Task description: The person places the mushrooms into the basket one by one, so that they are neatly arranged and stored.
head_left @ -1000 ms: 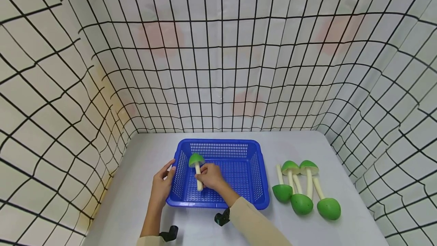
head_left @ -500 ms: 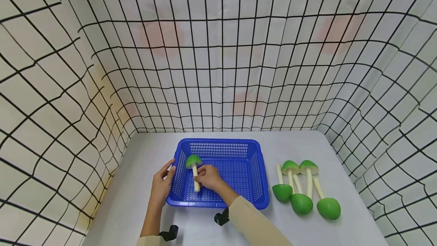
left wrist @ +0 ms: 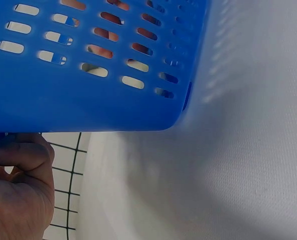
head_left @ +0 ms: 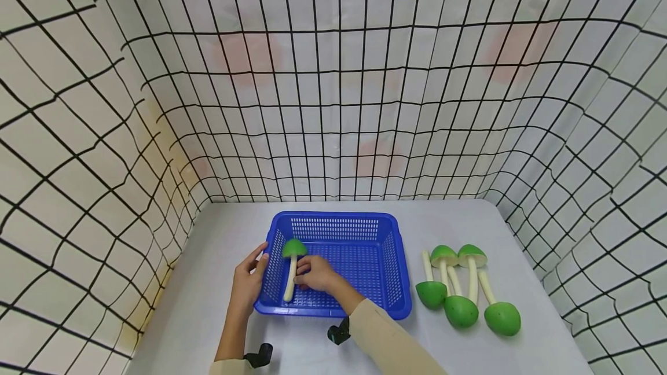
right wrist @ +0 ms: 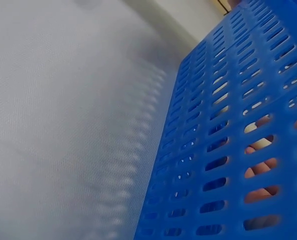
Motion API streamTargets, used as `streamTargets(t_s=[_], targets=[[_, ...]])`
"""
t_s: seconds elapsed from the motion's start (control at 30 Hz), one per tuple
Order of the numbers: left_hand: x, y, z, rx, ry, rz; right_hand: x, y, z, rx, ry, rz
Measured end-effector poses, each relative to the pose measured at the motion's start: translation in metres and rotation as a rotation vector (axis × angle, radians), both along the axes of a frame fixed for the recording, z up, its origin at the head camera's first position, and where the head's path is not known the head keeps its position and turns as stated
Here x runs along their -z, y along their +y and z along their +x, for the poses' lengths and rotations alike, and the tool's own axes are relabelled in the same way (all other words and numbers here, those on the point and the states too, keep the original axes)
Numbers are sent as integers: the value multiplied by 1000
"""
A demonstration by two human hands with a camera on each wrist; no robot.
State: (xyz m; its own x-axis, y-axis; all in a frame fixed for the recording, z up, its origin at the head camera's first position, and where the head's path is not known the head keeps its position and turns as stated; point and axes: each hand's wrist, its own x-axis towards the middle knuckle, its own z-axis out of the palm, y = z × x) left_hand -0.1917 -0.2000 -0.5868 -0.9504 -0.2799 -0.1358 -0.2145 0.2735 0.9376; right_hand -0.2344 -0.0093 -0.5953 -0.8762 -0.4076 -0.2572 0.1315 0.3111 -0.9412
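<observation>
A toy mushroom (head_left: 290,278) with a green cap and a cream stem lies along the left side of the blue plastic basket (head_left: 333,312). Beside its stem, inside the basket, is my right hand (head_left: 316,274); thumb and fingertips are at the stem with a small gap between them. My left hand (head_left: 247,282) holds the basket's left rim. The left wrist view shows that hand (left wrist: 21,185) bent at the rim, partly cut off. Through the slots of the basket wall (right wrist: 188,150), the right wrist view shows only pieces of the right fingers.
Several more green mushrooms (head_left: 461,311) lie grouped on the white table (head_left: 219,219), to the right of the basket. Black netting (head_left: 339,103) over white cloth walls encloses the table at the back and both sides.
The mushroom has moved left and lower in the basket, its stem end swinging left. My right fingers pinched the stem and have loosened beside it. The left hand has stayed still.
</observation>
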Motion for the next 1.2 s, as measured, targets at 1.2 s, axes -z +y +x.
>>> streamTargets(t_s=[1.2], targets=[[3,0,-1,-10,-6,-18,-13,52,2,19,192,140]])
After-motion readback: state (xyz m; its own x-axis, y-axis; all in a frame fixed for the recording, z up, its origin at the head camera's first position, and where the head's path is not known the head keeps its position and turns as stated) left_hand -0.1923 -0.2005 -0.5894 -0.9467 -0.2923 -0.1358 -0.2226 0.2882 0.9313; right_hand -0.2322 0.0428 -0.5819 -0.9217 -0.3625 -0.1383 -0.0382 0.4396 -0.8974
